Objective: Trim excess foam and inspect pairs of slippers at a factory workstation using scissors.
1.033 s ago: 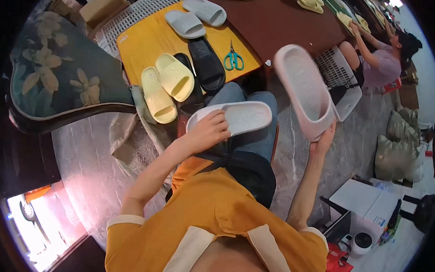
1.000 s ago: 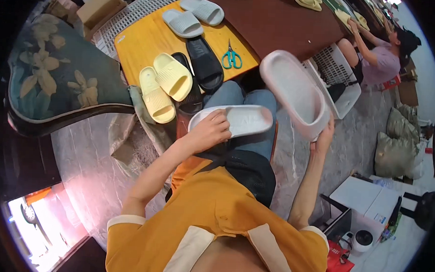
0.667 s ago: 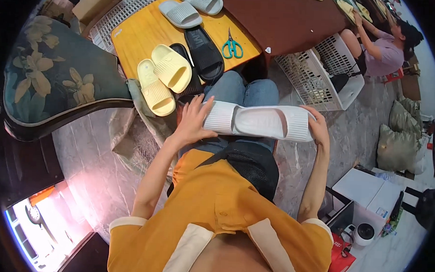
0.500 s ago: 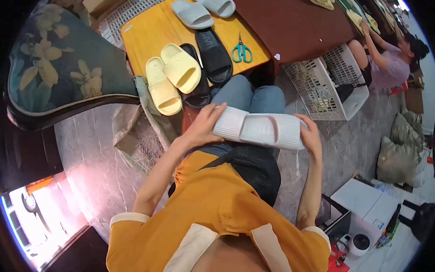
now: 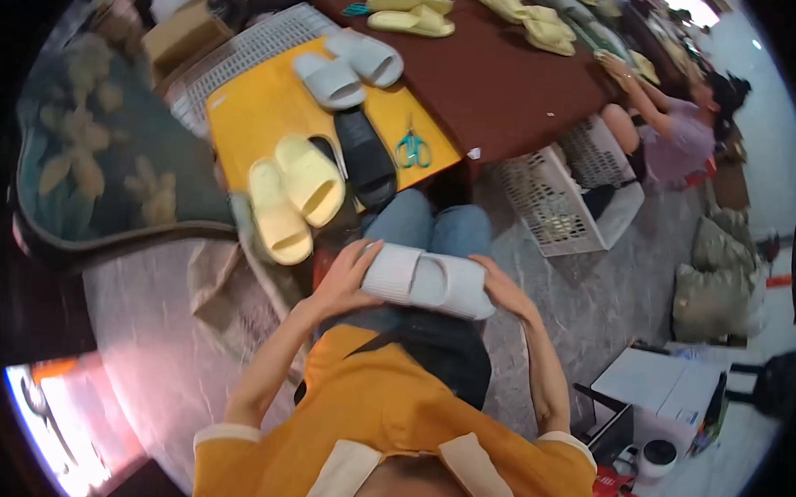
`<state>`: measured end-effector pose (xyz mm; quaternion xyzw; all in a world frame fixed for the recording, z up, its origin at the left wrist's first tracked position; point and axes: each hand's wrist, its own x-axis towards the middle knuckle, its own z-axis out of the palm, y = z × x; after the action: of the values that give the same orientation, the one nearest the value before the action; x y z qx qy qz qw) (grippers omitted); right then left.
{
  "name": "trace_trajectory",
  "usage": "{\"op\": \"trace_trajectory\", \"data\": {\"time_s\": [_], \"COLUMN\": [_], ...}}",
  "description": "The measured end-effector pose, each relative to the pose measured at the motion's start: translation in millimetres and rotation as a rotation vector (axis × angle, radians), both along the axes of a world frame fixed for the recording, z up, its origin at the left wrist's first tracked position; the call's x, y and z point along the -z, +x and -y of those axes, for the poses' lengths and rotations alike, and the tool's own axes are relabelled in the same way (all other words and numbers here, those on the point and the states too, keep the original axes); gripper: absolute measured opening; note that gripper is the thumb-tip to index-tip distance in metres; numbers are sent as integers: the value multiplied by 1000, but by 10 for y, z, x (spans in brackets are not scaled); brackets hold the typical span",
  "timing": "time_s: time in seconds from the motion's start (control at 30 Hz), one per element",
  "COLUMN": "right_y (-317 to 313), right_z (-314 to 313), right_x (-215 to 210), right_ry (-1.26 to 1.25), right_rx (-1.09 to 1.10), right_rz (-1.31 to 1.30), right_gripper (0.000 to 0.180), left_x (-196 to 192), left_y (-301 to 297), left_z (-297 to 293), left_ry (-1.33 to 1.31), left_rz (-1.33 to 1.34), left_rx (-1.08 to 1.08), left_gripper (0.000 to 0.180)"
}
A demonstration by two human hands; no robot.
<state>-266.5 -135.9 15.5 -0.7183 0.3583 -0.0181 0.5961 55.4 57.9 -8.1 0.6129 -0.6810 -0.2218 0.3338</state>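
A seated person in an orange top holds a pair of white slippers [image 5: 429, 282] pressed together across the lap, above knees in blue jeans [image 5: 434, 228]. The left hand [image 5: 349, 277] clasps one end of the pair with fingers spread over its edge; the right hand [image 5: 503, 290] presses flat against the other end, so the pair is clamped between the two palms. The slippers appear stacked one against the other, though the blur makes the exact fit hard to read.

Just ahead of the knees stands a yellow board [image 5: 271, 121]. At its near edge a pair of pale yellow slippers [image 5: 295, 197] lies side by side, with a black slipper [image 5: 364, 155] just beside them. Green-handled scissors [image 5: 411, 147] rest near the board's right edge, and two grey slippers [image 5: 350, 67] sit toward its far edge. Beyond it, a dark red table [image 5: 509, 95] carries more yellow slippers [image 5: 411, 12] at its far edge. A white plastic basket [image 5: 562, 202] stands on the floor at the right, near another person in a purple top [image 5: 673, 140] seated by the table.
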Motion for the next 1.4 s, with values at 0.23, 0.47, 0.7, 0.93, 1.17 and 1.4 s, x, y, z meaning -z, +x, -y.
{"op": "trace_trajectory", "data": {"time_s": [0.23,0.47,0.7,0.93,1.17,1.4], "right_y": [-739,-620,-73,626,864,689], "right_z": [317,434,2241,3152,1146,188], "right_x": [-280,-271,-954,-1593,-553,-388], "right_ry": [154,270,225,125,269,265], "right_rx": [495,530,657,612,101,142], "right_rz": [249,88,571,782,288,330], "right_gripper": [41,34,34,64,51,58], "left_x": [-452,410,239,358,160,-635], "left_y": [735,1911,1777,1736,1635,879], "left_z": [210,362,436,464,495,674], "left_ry": [-173,226,339,300,-29,11], "left_rz": [-15,-36,-130,-69,-343,-169], "left_rx": [-659,-675,-680,-660,-776,-535], "left_gripper": [54,69,69,69,31,27]}}
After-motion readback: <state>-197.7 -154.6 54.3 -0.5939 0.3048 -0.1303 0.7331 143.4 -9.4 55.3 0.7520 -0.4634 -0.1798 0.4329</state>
